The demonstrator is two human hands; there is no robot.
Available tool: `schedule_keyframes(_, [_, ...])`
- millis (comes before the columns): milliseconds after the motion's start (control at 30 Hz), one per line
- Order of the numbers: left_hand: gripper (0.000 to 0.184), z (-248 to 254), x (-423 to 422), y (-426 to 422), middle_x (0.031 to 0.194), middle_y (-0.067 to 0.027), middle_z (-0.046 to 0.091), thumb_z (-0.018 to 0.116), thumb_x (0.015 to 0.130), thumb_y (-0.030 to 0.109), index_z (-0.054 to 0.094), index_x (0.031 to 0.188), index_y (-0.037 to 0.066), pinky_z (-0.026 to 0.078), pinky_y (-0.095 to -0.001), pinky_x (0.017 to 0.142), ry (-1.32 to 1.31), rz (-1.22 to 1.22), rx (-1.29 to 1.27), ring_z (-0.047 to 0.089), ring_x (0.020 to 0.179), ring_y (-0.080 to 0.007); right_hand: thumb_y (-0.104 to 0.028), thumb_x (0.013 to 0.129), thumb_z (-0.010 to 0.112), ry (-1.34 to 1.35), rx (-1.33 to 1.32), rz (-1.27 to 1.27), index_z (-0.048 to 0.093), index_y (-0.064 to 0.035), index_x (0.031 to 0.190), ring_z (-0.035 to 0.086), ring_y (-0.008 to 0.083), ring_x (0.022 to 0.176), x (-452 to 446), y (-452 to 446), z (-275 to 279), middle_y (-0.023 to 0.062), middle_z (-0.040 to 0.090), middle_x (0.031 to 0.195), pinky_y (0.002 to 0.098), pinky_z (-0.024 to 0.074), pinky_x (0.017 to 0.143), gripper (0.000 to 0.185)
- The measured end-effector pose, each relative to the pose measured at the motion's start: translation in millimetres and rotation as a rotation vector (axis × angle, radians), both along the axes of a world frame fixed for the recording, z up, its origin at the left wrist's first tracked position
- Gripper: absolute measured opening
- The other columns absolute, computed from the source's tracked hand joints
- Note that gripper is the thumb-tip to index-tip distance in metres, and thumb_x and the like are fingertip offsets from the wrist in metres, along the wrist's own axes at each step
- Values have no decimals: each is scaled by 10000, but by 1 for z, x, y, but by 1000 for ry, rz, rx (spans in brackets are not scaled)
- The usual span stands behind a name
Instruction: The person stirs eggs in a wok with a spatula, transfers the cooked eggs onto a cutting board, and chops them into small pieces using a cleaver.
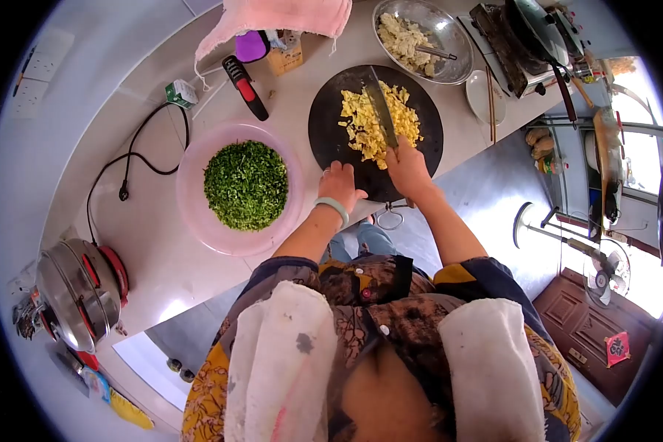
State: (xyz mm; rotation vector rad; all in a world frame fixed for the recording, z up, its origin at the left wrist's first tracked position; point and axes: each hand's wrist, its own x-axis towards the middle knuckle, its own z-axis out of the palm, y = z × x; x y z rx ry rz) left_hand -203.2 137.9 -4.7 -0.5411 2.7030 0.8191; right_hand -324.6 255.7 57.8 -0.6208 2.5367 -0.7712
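A round black cutting board (324, 121) lies on the counter with chopped yellow egg (361, 121) heaped across its middle. My right hand (409, 169) is closed around the handle of a kitchen knife (381, 107), whose long blade lies over the egg and points away from me. At the board's near left edge rests my left hand (339, 186), thumb apart from the fingers, holding nothing. To its left stands a pink plastic bowl (188, 184) filled with chopped green herbs (245, 184).
A metal bowl (460, 62) of pale food with a utensil sits behind the board. Right of it are a white plate (479, 99) with chopsticks (491, 110) and a gas stove (504, 44). An electric pan (74, 295) and its cord (129, 155) occupy the left.
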Motion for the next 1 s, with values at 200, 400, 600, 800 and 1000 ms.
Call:
schedule_keyframes(200, [600,2,1,0,1080,-201,535,820,689,368,555,1068,-14,491,-432,887,16,18,15,577,1018,-382,-199,922,487,49,67,46,451,44,964,604,498,842,-9,7,-44,339,612,831,551,480,744,249])
schedule_keyframes(400, [588,3,2,-1,1067,-199,530,815,691,378,552,1047,-9,500,-441,864,20,16,16,582,999,-380,-206,910,517,49,46,34,456,41,969,586,506,861,-10,9,-39,328,606,837,537,469,749,261])
schedule_keyframes(600, [583,-3,1,0,1065,-190,523,812,693,391,537,1030,3,499,-440,859,21,10,-10,577,1000,-379,-232,930,491,-18,-6,9,486,44,980,604,490,870,-1,-17,0,324,623,859,539,476,789,280])
schedule_keyframes(800, [576,3,0,-3,1081,-191,525,796,709,384,536,1052,2,486,-442,894,-25,4,48,566,1025,-372,-257,929,495,-125,-83,-69,500,54,993,610,497,866,9,-49,-38,328,632,893,529,485,801,318])
schedule_keyframes(1000, [600,-22,-2,0,1106,-158,549,779,723,395,554,1156,46,470,-427,929,-15,-11,43,523,1077,-334,-265,934,498,-180,-138,-215,484,57,1010,606,500,868,11,-75,-42,321,631,879,533,484,789,331])
